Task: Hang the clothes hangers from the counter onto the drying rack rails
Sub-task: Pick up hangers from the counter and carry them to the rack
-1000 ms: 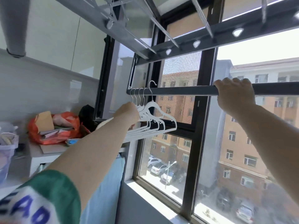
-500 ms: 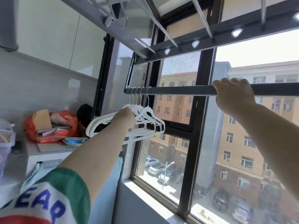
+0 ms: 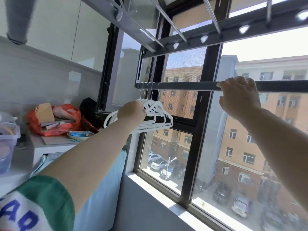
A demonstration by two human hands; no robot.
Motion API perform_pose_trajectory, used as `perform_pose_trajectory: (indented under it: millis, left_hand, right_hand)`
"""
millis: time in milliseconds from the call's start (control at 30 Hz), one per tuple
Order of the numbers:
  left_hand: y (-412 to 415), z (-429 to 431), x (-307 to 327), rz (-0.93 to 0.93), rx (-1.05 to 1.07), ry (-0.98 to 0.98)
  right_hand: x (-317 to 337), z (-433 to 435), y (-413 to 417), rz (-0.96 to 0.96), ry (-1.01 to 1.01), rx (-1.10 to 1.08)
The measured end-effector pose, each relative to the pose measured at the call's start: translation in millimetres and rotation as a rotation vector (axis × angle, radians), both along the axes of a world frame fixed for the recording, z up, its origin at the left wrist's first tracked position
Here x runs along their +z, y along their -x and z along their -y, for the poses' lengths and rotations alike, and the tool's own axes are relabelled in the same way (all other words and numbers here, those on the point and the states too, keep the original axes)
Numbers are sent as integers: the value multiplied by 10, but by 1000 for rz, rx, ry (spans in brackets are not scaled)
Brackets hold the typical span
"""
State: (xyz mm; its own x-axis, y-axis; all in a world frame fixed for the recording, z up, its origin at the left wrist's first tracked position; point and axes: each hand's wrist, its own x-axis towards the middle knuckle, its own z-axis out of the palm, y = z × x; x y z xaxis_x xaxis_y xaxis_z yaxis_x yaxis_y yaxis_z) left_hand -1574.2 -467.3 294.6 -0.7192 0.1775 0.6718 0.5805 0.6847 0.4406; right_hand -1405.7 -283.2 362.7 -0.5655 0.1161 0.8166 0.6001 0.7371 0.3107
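Several white clothes hangers (image 3: 160, 116) hang in a tight bunch from the dark drying rack rail (image 3: 186, 85), their hooks crowded at the rail's left end. My left hand (image 3: 131, 111) reaches out and holds the bunch just below the hooks, hiding the hangers' left shoulders. My right hand (image 3: 239, 95) grips the same rail further right, fingers curled over its top. The rail runs level across the window.
More rack bars (image 3: 188, 40) run overhead. At the left a white counter (image 3: 55, 144) carries an orange bag (image 3: 55, 119), a dish (image 3: 80, 135) and a clear tub (image 3: 8, 144). A window (image 3: 208, 130) fills the right side above its sill (image 3: 150, 187).
The last hanger's hook went from above the rail onto it. My left hand lowered with the bunch, which now hangs closer together. My right hand stayed on the rail.
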Motion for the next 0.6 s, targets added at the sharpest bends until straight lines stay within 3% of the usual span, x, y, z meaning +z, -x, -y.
perform_pose_trajectory:
  millis: [233, 600]
  left_hand:
    - [-580, 134, -221, 31, -264, -23]
    - [-1857, 331, -970, 217, -793, 140]
  right_hand:
    - [-178, 209, -536, -4, 103, -24]
    - [-1249, 743, -2147, 83, 690, -263]
